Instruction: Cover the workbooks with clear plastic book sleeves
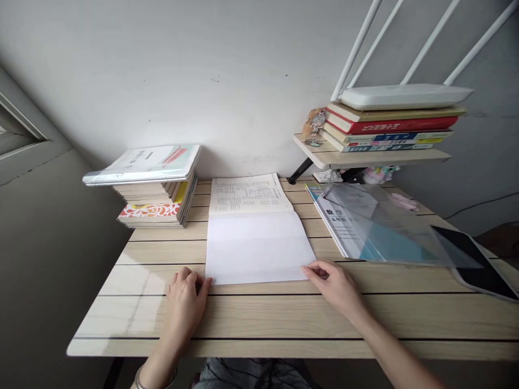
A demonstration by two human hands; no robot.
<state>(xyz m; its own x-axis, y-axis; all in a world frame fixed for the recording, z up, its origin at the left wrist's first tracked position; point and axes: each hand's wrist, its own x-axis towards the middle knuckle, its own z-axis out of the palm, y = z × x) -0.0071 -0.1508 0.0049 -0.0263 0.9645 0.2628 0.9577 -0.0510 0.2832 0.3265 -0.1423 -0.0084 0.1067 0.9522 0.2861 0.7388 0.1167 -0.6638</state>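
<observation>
An open booklet [247, 197] lies on the desk, its upper page printed with small text and its lower page [259, 246] plain white. My right hand [334, 286] pinches the lower right corner of the white page between thumb and fingers. My left hand [186, 297] rests on the desk by the lower left corner. Its thumb tip touches the page edge there, held apart from the loosely bent fingers, with nothing gripped between them.
Books are stacked [154, 189] at the back left. To the right lie a textbook [336, 221] under a clear plastic sleeve [389, 227] and a dark-screened tablet [478, 262]. A small shelf [365, 158] above carries books [389, 127] and a white device [405, 97].
</observation>
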